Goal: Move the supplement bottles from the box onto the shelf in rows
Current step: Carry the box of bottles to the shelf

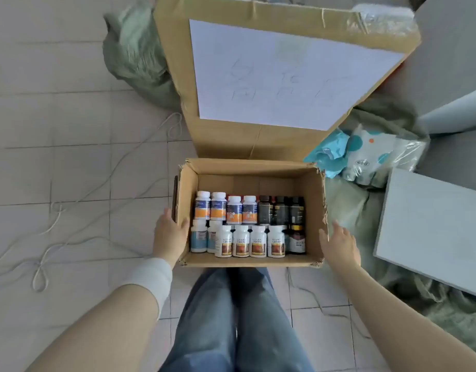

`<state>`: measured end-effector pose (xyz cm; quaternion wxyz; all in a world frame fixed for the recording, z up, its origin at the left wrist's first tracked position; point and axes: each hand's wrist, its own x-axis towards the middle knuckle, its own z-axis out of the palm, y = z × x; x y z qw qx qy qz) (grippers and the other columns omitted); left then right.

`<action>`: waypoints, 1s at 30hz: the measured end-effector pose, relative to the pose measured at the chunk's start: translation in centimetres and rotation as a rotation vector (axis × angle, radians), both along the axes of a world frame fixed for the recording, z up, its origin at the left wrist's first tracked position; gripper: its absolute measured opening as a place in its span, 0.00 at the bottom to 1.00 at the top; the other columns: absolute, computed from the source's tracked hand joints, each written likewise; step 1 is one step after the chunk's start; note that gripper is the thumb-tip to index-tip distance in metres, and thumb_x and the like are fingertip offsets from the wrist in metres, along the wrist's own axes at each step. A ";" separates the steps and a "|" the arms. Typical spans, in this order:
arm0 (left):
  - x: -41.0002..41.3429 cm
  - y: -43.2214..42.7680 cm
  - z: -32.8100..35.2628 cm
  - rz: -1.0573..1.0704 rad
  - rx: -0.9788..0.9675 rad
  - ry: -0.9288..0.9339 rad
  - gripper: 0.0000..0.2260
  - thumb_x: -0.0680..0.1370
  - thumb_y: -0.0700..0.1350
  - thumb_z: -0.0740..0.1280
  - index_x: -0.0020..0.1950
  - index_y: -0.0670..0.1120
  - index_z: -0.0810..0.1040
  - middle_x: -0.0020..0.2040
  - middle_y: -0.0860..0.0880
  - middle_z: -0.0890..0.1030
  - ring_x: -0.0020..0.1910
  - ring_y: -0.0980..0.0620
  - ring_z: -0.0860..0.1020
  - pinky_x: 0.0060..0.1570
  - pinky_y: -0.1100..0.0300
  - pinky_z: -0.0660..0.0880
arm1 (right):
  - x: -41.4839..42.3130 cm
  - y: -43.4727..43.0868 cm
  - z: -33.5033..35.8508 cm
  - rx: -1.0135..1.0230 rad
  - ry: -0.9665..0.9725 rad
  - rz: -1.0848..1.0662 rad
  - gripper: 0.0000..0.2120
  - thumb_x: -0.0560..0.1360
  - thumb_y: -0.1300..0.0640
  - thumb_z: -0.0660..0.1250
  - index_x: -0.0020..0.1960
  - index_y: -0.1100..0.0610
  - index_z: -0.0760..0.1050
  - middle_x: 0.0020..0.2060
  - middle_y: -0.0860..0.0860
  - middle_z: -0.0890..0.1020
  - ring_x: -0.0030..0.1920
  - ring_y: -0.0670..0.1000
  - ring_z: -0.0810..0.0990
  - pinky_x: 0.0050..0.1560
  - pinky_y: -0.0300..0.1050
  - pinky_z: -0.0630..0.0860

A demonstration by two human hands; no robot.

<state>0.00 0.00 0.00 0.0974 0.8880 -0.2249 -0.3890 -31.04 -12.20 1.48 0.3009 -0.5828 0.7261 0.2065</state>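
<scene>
Nearest me: knees in jeans over the tiled floor. My left hand grips the left wall of the box, thumb hooked over the rim and fingers outside. I read that as steadying it or getting set to lift. My right hand is spread flat with straight fingers and holds nothing, just beside the right wall. Touching or not, can't tell.

The supplement bottles are all in the box, upright, packed to the near side in two rows. White ones stand in front, orange-and-blue labels and dark bottles behind. None is out yet, so the task looks barely begun. Labels are too blurred to read. A dark flat thing sits against the left wall outside, unclear what.

Beyond is a bigger carton with a white sheet; its faint writing is unreadable. A green sack lies far left and a dotted packet to the right. The grey boards at right are cut off, maybe the shelf, can't say. A white cord lies loose on the floor.
</scene>
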 end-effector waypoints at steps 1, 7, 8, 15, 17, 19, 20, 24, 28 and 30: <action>0.4 -0.3 -0.9 0.075 0.015 0.015 0.29 0.81 0.49 0.59 0.76 0.38 0.54 0.74 0.38 0.62 0.73 0.40 0.62 0.70 0.49 0.61 | -0.1 -0.9 -1.1 0.017 -0.002 -0.038 0.27 0.80 0.48 0.54 0.75 0.59 0.54 0.71 0.59 0.66 0.71 0.59 0.63 0.67 0.56 0.63; 1.2 -0.8 -6.3 0.150 0.053 0.119 0.23 0.82 0.51 0.53 0.74 0.40 0.61 0.71 0.41 0.68 0.69 0.40 0.67 0.66 0.52 0.64 | 0.1 -4.2 -6.9 0.136 -0.094 -0.170 0.29 0.80 0.48 0.55 0.74 0.64 0.56 0.69 0.63 0.68 0.69 0.63 0.67 0.66 0.54 0.65; 1.1 -0.9 -6.4 0.154 0.054 0.118 0.23 0.82 0.51 0.53 0.73 0.40 0.62 0.70 0.40 0.70 0.69 0.40 0.68 0.65 0.53 0.64 | 0.2 -4.3 -7.1 0.146 -0.100 -0.186 0.28 0.80 0.48 0.55 0.73 0.65 0.57 0.68 0.63 0.69 0.67 0.63 0.68 0.65 0.53 0.66; 1.6 -1.2 -7.9 0.084 0.091 -0.005 0.17 0.82 0.45 0.55 0.65 0.36 0.69 0.60 0.35 0.76 0.60 0.37 0.74 0.58 0.51 0.69 | -0.1 -5.4 -8.7 0.168 -0.006 -0.120 0.20 0.82 0.54 0.53 0.65 0.69 0.66 0.59 0.67 0.75 0.60 0.65 0.74 0.53 0.52 0.71; 1.8 -1.2 -7.8 0.024 0.132 -0.036 0.17 0.83 0.45 0.54 0.65 0.36 0.69 0.59 0.35 0.77 0.59 0.36 0.74 0.57 0.50 0.70 | 0.0 -5.6 -8.5 0.176 0.015 -0.088 0.20 0.82 0.55 0.53 0.64 0.70 0.68 0.58 0.68 0.76 0.59 0.65 0.75 0.50 0.50 0.71; 1.9 -1.1 -7.6 -0.027 0.150 -0.062 0.16 0.83 0.45 0.54 0.63 0.35 0.70 0.57 0.34 0.77 0.57 0.35 0.75 0.56 0.49 0.71 | -0.1 -5.8 -8.4 0.173 0.027 -0.062 0.19 0.82 0.55 0.52 0.63 0.70 0.68 0.57 0.67 0.76 0.58 0.65 0.75 0.47 0.49 0.69; 1.9 -1.0 -7.4 -0.041 0.152 -0.069 0.15 0.83 0.45 0.54 0.61 0.35 0.70 0.56 0.34 0.78 0.55 0.35 0.76 0.55 0.49 0.71 | -0.2 -5.7 -8.3 0.171 0.031 -0.057 0.19 0.82 0.55 0.52 0.63 0.70 0.68 0.57 0.67 0.76 0.58 0.65 0.75 0.46 0.48 0.68; 1.6 -0.3 -6.0 -0.066 0.109 -0.074 0.14 0.82 0.43 0.54 0.58 0.34 0.71 0.53 0.33 0.78 0.53 0.34 0.76 0.52 0.49 0.71 | -1.2 -4.5 -7.3 0.146 0.020 -0.070 0.19 0.82 0.56 0.53 0.60 0.71 0.69 0.55 0.68 0.77 0.56 0.65 0.76 0.45 0.48 0.68; 1.2 0.3 -3.1 -0.092 0.064 -0.077 0.13 0.82 0.44 0.55 0.56 0.34 0.72 0.52 0.33 0.78 0.52 0.35 0.76 0.51 0.50 0.71 | -2.4 -2.1 -4.2 0.115 -0.016 -0.134 0.19 0.82 0.56 0.54 0.61 0.71 0.69 0.54 0.67 0.77 0.55 0.65 0.77 0.44 0.48 0.70; 0.9 0.3 -1.3 -0.121 0.059 -0.077 0.14 0.82 0.44 0.54 0.55 0.35 0.72 0.52 0.33 0.78 0.52 0.35 0.76 0.50 0.51 0.71 | -3.1 -0.7 -2.1 0.096 -0.021 -0.167 0.19 0.82 0.55 0.53 0.62 0.70 0.68 0.55 0.67 0.77 0.55 0.64 0.77 0.45 0.48 0.70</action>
